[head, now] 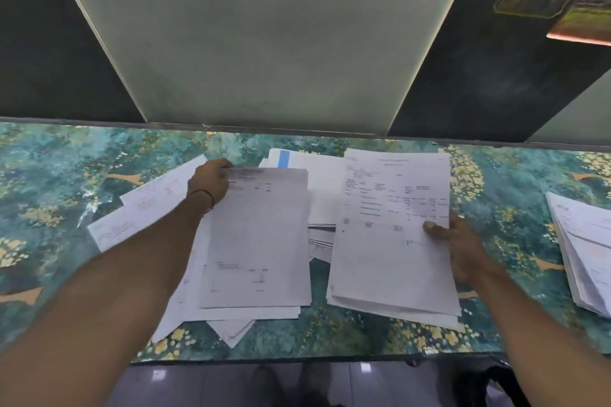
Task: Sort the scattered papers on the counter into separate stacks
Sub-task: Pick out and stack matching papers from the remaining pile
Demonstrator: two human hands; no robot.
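My left hand [210, 183] pinched the top corner of a white printed sheet [258, 235] at the centre of the teal, flower-patterned bench [49, 175]. Under it lay a scattered pile of white papers [231, 317]. My right hand [463, 248], toward three o'clock, clamped a thick sheaf of white printed pages [390, 241], thumb on top. I judged the sheet was best lifted clear rather than dragged, so the loose pages underneath would not shift. A squared stack of white forms [585, 251] sat at far three o'clock, with bare bench between it and the sheaf. Long white slips [145, 208] lay at nine o'clock. The pile's lowest corners neared the six o'clock edge.
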